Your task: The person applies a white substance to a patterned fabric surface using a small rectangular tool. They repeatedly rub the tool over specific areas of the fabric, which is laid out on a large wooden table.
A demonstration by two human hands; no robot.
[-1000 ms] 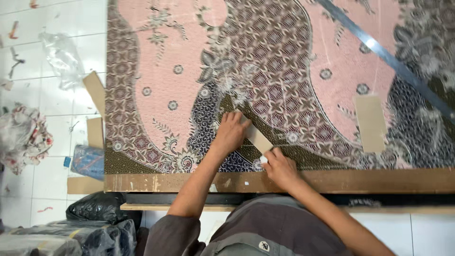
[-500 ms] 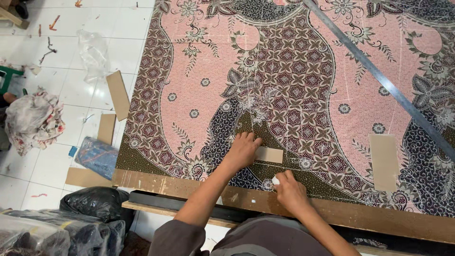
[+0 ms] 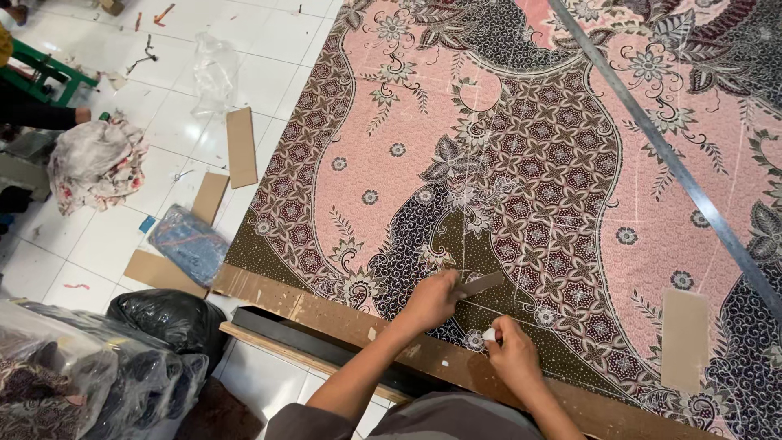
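A pink and dark patterned cloth [image 3: 521, 163] lies spread over a wooden table [image 3: 326, 311]. My left hand [image 3: 432, 300] presses a small flat cardboard template [image 3: 482, 283] onto the cloth near the table's front edge. My right hand [image 3: 511, 352] pinches a small white piece of chalk [image 3: 489, 335] just below that template, its tip at the cloth. Faint white chalk lines run across the cloth above the template.
A long metal ruler [image 3: 668, 155] lies diagonally over the cloth at right. A second cardboard template [image 3: 684, 339] rests at lower right. On the tiled floor at left are cardboard pieces [image 3: 241, 147], a bundle of cloth [image 3: 94, 163], plastic bags [image 3: 163, 319] and another person's arm [image 3: 41, 116].
The view has swung and tilted, so the table edge now runs diagonally. My left hand has turned the template, which now points right. My right hand keeps the chalk beside it.
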